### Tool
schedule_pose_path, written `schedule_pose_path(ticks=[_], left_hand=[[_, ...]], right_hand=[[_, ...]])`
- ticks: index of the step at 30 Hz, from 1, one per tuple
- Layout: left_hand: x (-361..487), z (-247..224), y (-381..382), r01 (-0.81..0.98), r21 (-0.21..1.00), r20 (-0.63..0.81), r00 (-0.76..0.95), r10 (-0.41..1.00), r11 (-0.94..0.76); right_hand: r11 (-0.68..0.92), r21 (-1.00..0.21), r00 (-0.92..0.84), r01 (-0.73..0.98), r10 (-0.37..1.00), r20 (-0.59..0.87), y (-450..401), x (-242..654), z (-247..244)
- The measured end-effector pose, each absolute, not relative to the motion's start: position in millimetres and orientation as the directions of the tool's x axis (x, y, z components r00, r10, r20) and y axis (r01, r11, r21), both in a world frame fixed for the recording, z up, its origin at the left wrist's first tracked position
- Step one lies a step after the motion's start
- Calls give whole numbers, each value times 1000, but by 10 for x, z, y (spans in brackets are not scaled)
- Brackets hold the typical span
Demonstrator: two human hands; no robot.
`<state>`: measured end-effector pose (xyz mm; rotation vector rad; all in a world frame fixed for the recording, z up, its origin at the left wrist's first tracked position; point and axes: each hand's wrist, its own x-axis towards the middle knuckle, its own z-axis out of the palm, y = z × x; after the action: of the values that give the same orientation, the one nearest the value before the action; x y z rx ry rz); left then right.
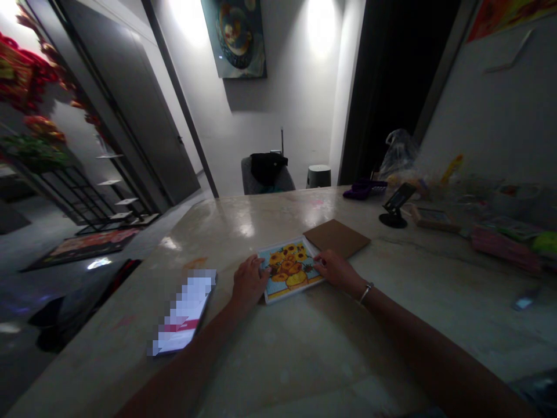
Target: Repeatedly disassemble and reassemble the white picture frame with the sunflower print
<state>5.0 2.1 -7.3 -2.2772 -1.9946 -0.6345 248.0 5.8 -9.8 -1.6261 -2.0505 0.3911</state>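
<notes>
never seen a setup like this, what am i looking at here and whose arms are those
There's no machine here: they're a person's own bare arms. The single picture comes from a camera worn on that person's head, looking forward and down. The left hand and right hand touch opposite sides of a white-edged, rectangular sunflower picture; how firmly they grip is unclear. On the pale, glossy table also lie a flat brown board, just beyond, and a flat device with a blurred-out screen, to the left.
</notes>
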Motion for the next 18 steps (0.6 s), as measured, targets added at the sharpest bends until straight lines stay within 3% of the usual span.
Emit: schedule_pose_path(ticks=[4,8,13,18], left_hand=[[41,-80,24,962,223,344,74,936,-158],[29,-95,35,960,232,343,73,936,-159],[6,-127,40,960,220,350,89,933,-174],[-6,-153,57,960,211,362,96,927,-182]], right_hand=[[243,-541,-158,805,967,199,89,2524,-30],[194,-545,-9,815,946,323,227,2736,8],[-87,-402,222,912,927,303,410,3135,-87],[-293,-391,389,873,901,194,449,3357,-171]])
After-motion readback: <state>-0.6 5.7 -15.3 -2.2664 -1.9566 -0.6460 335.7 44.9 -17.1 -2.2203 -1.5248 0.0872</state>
